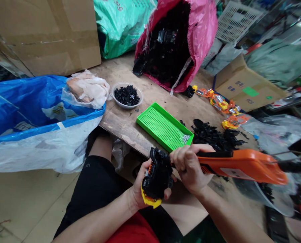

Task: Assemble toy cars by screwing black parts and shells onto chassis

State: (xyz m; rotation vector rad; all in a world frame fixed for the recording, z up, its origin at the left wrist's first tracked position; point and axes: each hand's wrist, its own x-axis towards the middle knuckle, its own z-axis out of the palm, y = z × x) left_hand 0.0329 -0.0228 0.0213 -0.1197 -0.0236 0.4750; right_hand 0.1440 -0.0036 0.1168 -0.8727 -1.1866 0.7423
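Note:
Near the table's front edge, my left hand point(142, 185) is wrapped round a black plastic toy part point(156, 177) with a yellow rim at its lower end and a bit of orange on its side. My right hand point(193, 165) grips an orange electric screwdriver point(241, 165), held almost level with its front end against the right side of the black part. The tip is hidden by my fingers. Just beyond both hands lies a green perforated tray point(162, 126), with small silvery screws point(186, 138) gathered in its right corner.
Loose black parts point(213, 135) lie right of the tray. A bowl of small black pieces point(127, 96) stands behind it to the left. Further back are a pink sack point(203, 30), orange-yellow assemblies point(222, 103) and cardboard boxes. A blue-lined sack point(46, 128) hangs at the left.

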